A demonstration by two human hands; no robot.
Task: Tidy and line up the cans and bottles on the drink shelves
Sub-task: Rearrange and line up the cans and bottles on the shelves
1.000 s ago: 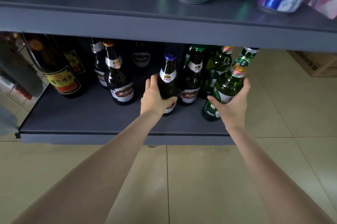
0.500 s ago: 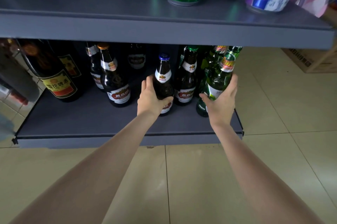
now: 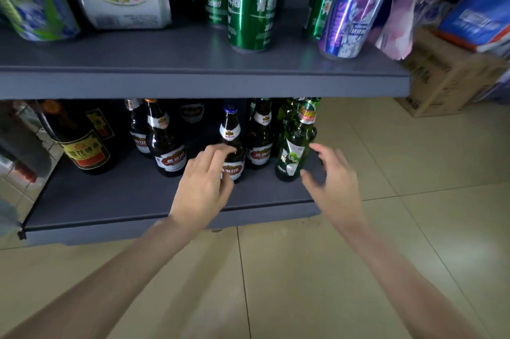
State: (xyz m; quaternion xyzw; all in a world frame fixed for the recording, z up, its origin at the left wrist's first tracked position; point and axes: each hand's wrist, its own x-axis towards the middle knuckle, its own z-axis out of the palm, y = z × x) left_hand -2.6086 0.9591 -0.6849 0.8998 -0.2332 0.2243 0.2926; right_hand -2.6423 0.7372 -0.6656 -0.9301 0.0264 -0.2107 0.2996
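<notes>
Where it stands, green bottle [image 3: 294,149] upright.

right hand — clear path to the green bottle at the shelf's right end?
Probably yes. The right hand is open just right of the green bottle, which stands at the front of the lower shelf, nothing between them. The neighbouring brown bottle is on its far side.

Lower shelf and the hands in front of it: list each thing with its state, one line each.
Left hand: open, fingers at the blue-capped bottle, no grip.
Right hand: open, just clear of the green bottle.
Blue-capped brown bottle: upright, capped.
Green bottle: upright, at the shelf's right end.
Brown bottle with red label: upright, capped.
Lower shelf: front strip bare.
</notes>
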